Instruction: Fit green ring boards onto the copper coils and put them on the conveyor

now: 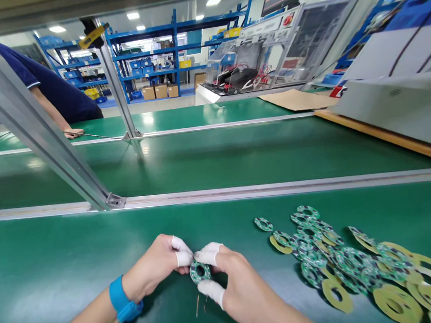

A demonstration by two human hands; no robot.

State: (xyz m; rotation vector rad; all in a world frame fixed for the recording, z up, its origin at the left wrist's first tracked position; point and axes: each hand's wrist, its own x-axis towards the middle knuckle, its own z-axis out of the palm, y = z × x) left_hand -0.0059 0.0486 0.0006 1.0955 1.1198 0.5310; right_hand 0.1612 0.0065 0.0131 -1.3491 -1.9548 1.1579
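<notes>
While both hands, left (160,269) and right (231,280), pinched the small green ring-shaped circuit board (200,272) by its rim just above the green counter (58,265), it looked light, thin, stiff, and best gripped at the edges.

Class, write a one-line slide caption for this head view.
Left hand and right hand pinch a ring board beside a pile of boards.

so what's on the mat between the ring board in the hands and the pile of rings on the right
Only bare green mat shows in the head view between the ring board, pinched by both hands, and the pile of rings.
</notes>
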